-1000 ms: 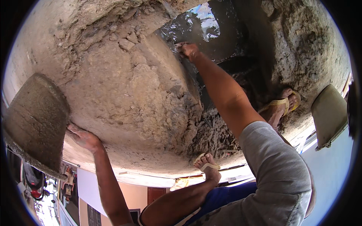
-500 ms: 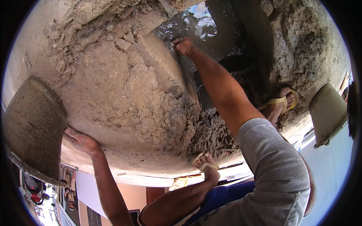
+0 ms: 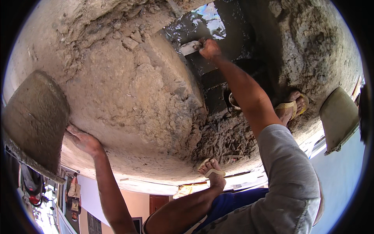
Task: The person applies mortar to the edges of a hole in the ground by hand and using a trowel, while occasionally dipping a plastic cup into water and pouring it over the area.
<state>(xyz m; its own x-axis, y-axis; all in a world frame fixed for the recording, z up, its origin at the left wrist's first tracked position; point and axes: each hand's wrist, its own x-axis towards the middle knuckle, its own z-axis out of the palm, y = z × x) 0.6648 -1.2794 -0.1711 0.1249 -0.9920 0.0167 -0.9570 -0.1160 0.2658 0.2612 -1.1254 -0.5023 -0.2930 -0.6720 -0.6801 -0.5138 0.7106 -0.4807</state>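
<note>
My right hand [image 3: 210, 49] is closed on a flat, pale grey tool [image 3: 190, 48], like a trowel, at the dark wet mud [image 3: 239, 31] in a pit beside a rough concrete edge [image 3: 179, 74]. My left hand [image 3: 83, 140] lies open, fingers stretched, on the pale concrete ledge [image 3: 120, 152], next to a cement-crusted bucket [image 3: 35, 121]. A pale ring [image 3: 233, 101], perhaps a pipe or rim, shows in the pit, partly behind my right forearm. My sandalled feet [image 3: 292, 107] stand on the rough edges around the pit.
A second grey bucket [image 3: 339, 117] stands at the right edge. Loose rubble [image 3: 132, 41] lies along the top of the ledge. A dark red vehicle [image 3: 33, 187], a person [image 3: 74, 199] and a pale wall with a reddish door [image 3: 157, 204] show far off at the lower left.
My right hand has shifted to the right, baring more of the pale tool. The pale ring now shows beside my forearm. My left hand stays on the ledge.
</note>
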